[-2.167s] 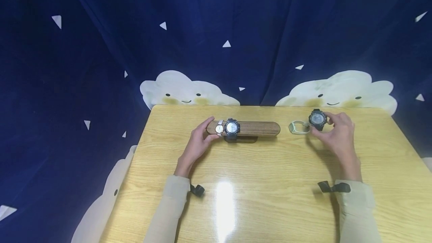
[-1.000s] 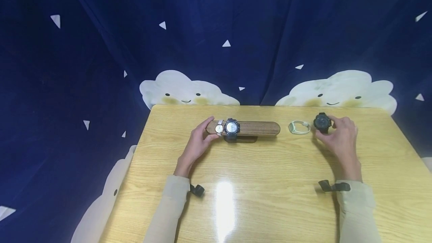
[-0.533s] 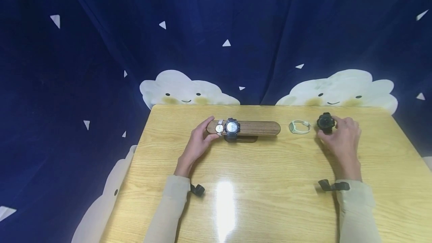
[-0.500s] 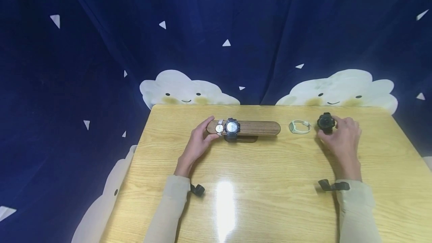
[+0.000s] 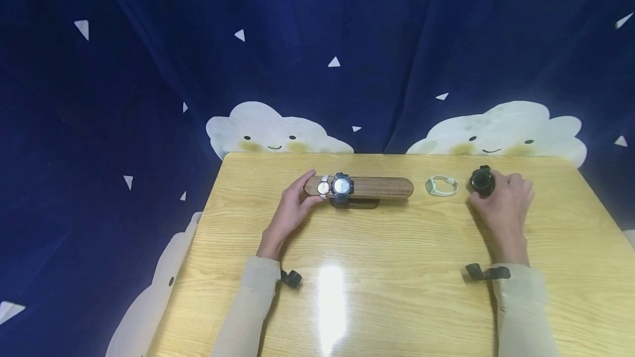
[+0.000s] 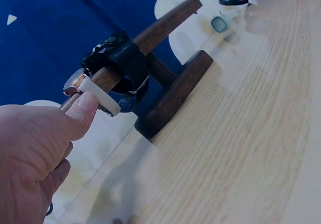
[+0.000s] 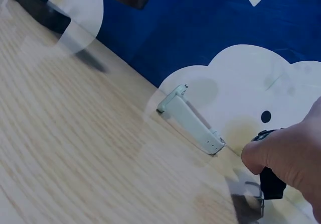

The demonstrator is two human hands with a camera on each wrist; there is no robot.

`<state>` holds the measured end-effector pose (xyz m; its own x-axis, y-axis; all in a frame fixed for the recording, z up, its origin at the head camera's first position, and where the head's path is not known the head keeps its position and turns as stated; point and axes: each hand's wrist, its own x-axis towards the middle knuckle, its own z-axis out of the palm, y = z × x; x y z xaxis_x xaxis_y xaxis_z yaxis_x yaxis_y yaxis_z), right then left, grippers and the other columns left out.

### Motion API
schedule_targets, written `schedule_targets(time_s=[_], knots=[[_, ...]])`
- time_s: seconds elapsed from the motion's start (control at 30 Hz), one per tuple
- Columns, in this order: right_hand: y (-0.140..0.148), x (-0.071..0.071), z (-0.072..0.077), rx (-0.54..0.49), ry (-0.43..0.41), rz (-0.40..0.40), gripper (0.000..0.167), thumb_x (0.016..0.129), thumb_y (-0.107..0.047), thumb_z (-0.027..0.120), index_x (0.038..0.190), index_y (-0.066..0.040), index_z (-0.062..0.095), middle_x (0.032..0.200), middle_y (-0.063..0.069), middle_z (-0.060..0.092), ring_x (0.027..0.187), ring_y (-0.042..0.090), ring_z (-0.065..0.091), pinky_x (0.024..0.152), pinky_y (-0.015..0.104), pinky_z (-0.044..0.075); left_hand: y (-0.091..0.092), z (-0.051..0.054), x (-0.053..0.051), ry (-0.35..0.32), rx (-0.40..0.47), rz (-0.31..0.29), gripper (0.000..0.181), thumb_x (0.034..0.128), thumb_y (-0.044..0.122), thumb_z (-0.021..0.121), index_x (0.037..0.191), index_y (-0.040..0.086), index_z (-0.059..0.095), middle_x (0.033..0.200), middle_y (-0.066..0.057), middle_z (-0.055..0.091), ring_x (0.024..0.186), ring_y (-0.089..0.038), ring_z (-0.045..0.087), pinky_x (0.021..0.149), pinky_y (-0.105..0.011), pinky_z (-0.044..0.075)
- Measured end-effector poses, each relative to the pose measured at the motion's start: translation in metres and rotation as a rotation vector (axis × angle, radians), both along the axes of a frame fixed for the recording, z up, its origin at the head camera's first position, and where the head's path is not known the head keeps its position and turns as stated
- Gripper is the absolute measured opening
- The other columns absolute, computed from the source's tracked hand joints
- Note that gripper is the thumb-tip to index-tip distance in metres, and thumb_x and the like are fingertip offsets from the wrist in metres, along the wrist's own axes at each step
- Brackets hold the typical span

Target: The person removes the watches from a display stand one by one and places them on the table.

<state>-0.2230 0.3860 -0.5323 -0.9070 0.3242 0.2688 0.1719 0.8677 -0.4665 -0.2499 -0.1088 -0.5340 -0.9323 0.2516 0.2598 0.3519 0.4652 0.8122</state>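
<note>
My left hand grips the left end of a dark wooden watch stand. On its bar sit a small white-strapped watch, beside my fingers, and a larger black watch. In the left wrist view my thumb presses by the white strap. My right hand pinches another black watch at the right; its strap hangs below my thumb in the right wrist view. A pale green watch lies on the table between the stand and my right hand.
The light wooden table reaches back to a dark blue curtain with white clouds and triangles. Black straps with small devices are on both wrists.
My right hand has moved right with the black watch, away from the pale green one, and the watch face has turned darker. My left hand has stayed on the stand.
</note>
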Motion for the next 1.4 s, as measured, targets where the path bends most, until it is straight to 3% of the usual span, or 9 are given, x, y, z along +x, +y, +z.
schedule_targets(time_s=[0.2, 0.83, 1.4], knots=[[-0.001, -0.002, -0.003, 0.024, 0.024, 0.006, 0.069, 0.077, -0.012, 0.08, 0.138, 0.011, 0.056, 0.103, 0.025, 0.044, 0.104, 0.049, 0.033, 0.091, 0.062, 0.027, 0.0, 0.0, 0.0, 0.01, 0.004, 0.0, 0.074, 0.0899, 0.02, 0.079, 0.157, 0.016, 0.048, 0.159, -0.009, 0.05, 0.148, -0.024, 0.045, 0.126, -0.035, 0.032], [0.002, -0.004, -0.012, 0.089, -0.004, 0.038, 0.073, 0.077, -0.012, 0.076, 0.144, 0.005, 0.054, 0.106, 0.026, 0.042, 0.1, 0.049, 0.032, 0.087, 0.063, 0.028, -0.001, -0.001, 0.0, 0.008, 0.0, -0.007, 0.073, 0.0905, 0.02, 0.079, 0.157, 0.016, 0.048, 0.158, -0.01, 0.05, 0.148, -0.026, 0.044, 0.126, -0.038, 0.033], [0.003, -0.003, -0.014, 0.063, 0.003, 0.059, 0.07, 0.077, -0.012, 0.075, 0.141, 0.008, 0.053, 0.11, 0.03, 0.04, 0.104, 0.051, 0.031, 0.087, 0.065, 0.026, 0.0, -0.001, -0.001, -0.001, 0.006, -0.006, 0.074, 0.0905, 0.02, 0.079, 0.157, 0.018, 0.047, 0.16, -0.008, 0.049, 0.149, -0.023, 0.043, 0.126, -0.035, 0.031]])
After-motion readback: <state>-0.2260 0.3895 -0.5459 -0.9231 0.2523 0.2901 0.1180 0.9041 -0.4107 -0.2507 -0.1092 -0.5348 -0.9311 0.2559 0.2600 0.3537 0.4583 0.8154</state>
